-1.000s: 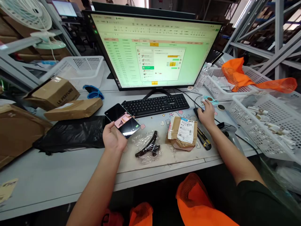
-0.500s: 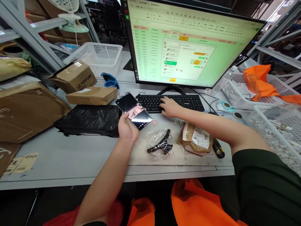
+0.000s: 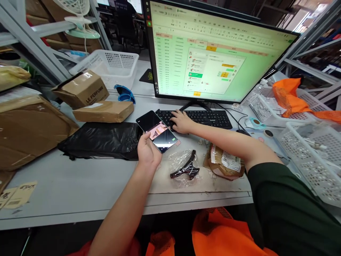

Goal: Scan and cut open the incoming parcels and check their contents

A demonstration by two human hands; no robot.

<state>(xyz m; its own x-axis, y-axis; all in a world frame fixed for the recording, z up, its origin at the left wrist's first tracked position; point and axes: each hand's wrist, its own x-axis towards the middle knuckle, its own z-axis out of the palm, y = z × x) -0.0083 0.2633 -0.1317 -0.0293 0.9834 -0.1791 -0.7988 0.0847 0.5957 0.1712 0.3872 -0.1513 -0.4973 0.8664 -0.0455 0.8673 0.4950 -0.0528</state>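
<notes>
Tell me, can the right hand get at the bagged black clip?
Probably yes: the right hand rests on the keyboard, and the bagged clip lies uncovered nearby with nothing between them.

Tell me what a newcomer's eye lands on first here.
The big monitor, glowing green with a spreadsheet, dominates the back. Below it the left hand holds a phone beside the keyboard, where the right hand rests on the keys. A black clip in a clear bag lies just in front.

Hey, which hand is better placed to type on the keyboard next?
Right, probably. The right hand lies on the left end of the keyboard, touching the keys, while the left hand is full, gripping the phone beside it.
</notes>
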